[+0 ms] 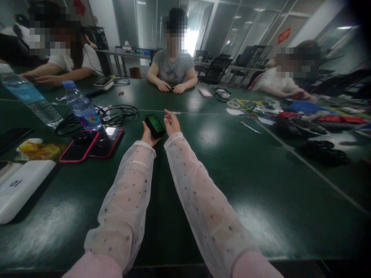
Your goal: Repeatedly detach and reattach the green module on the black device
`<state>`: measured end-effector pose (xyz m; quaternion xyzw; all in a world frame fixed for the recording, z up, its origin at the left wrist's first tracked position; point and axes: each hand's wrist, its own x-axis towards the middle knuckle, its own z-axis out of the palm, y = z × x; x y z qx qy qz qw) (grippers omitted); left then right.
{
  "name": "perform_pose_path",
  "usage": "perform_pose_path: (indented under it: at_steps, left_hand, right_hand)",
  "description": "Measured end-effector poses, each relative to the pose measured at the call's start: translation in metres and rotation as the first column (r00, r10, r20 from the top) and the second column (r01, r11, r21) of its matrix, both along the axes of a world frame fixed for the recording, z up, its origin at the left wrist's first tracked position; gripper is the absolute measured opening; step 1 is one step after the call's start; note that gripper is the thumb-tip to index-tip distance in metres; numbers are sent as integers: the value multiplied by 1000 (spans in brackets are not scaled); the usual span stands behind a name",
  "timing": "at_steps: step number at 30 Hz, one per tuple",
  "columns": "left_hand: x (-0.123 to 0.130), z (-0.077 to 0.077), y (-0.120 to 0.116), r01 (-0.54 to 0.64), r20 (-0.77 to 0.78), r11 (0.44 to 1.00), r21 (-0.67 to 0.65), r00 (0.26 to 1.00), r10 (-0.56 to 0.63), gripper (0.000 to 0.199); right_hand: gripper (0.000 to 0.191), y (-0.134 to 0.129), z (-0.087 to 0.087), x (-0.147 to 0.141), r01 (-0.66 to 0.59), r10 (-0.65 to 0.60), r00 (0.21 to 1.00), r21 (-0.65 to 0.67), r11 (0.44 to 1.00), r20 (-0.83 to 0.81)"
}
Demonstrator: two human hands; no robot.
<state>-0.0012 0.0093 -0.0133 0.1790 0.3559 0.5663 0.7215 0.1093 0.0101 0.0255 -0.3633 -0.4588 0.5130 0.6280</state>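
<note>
Clasping green-lit blk device in L hand. Holding R hand just right of it w/ fingers parted, loosely bent. Spotting 2 pink-edged phones lying left of L hand.

dim overall | strongest light: far bright opening, blown out | glare: pale patches on green tabletop, near left and near right | blur: far right | edges stretched, far right corner blackened

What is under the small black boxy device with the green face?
The bare left hand supports the device along its lower left side. The device's underside and whatever fingers lie beneath it are covered.
</note>
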Motion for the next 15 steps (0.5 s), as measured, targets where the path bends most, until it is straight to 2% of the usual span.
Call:
perform_pose_path:
  at_steps: [3, 5, 9, 12, 15]
  left_hand:
    - [-1, 1, 0, -86, -8, 993, -84, 996, 85, 79]
    - [-1, 2, -1, -95, 0, 992, -88, 995, 96, 79]
    - [0, 4, -2, -96, 22, 992, -75, 995, 98, 78]
    - [2, 6, -4, -84, 12, 994, -65, 996, 85, 77]
    - [5, 8, -5, -63, -17, 997, -54, 998, 62, 78]
  right_hand:
    - [23, 7, -10, 9, 33, -38, 998, -88, 996, -56]
    - [25, 9, -20, 15, 28, -47, 993, -170, 985, -112]
    - [16, 7, -40, 30, -106, -29, 937, -363, 926, -348]
    - [14, 5, -47, 39, -192, -27, 862, -373, 908, -507]
    - [17, 6, -47, 43, -218, -11, 851, -373, 902, -526]
